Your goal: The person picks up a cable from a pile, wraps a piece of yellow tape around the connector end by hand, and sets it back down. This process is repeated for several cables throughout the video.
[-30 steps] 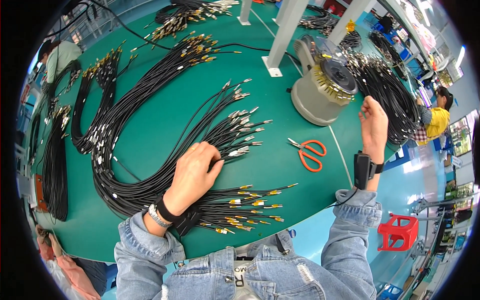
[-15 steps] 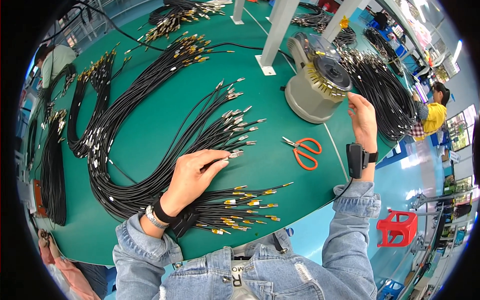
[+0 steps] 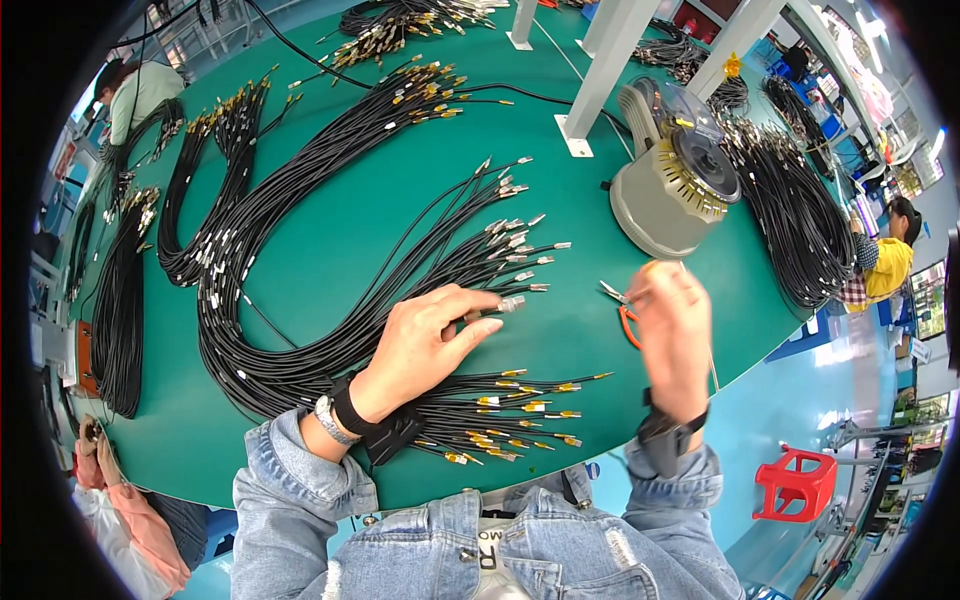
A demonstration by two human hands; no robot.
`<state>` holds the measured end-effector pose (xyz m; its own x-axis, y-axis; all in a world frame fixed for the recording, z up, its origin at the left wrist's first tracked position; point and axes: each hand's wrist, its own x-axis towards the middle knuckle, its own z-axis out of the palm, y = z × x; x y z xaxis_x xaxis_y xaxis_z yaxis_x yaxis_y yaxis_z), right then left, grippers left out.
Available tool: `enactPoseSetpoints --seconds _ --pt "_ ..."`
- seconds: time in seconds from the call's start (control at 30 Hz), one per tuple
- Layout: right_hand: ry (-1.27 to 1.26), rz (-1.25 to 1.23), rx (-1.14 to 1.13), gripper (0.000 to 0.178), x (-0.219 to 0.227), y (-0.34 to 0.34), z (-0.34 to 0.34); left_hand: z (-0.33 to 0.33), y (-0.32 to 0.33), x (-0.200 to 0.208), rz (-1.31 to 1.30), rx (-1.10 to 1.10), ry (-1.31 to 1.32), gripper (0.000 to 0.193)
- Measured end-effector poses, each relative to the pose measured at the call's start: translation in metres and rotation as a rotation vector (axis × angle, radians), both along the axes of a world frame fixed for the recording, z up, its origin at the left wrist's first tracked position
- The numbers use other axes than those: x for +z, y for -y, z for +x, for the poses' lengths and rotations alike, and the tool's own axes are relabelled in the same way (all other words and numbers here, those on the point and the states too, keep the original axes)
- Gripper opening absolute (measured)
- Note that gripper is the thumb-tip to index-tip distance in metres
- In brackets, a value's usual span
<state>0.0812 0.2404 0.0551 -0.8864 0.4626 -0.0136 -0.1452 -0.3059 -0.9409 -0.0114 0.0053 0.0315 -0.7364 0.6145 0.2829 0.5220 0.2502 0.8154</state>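
In a pinch between thumb and fingers, my left hand (image 3: 432, 335) holds a black cable by its end, where a silver connector (image 3: 511, 303) sticks out. The rest of that bundle of black cables (image 3: 370, 310) curves away to the left, with silver-tipped ends fanned out beyond my fingers. My right hand (image 3: 677, 335) is blurred by motion over the table's right part, so its fingers cannot be made out. It partly covers orange-handled scissors (image 3: 627, 322). Just beyond stands a grey round label dispenser (image 3: 668, 200), with yellow tabs around its dark wheel.
Yellow-tagged cable ends (image 3: 520, 410) lie near the front edge of the green table (image 3: 560, 350). More cable bundles (image 3: 790, 215) rest at right and left. Grey metal posts (image 3: 590, 100) rise behind. A red stool (image 3: 796, 484) stands on the floor; other people sit around.
My right hand has moved from the dispenser's rim leftward and nearer, over the scissors. My left hand stays at the cable end. The whole view has shifted slightly.
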Motion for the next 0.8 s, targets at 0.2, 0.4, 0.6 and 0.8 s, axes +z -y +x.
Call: enactPoseSetpoints --seconds 0.2,0.4,0.6,0.8 --pt "0.022 -0.122 0.076 0.005 -0.015 0.076 0.009 0.005 -0.002 -0.007 0.068 -0.071 -0.018 0.012" --pt "0.045 -0.152 0.097 0.003 -0.027 0.101 0.015 0.014 -0.001 -0.005 0.072 -0.009 -0.23 0.015" --pt "0.029 -0.156 0.06 0.003 -0.031 0.112 0.013 0.017 0.0 -0.007 0.081 0.02 -0.435 0.018" --pt "0.001 -0.118 0.008 0.004 -0.032 0.117 0.011 0.018 0.001 -0.006 0.081 0.017 -0.456 0.02"
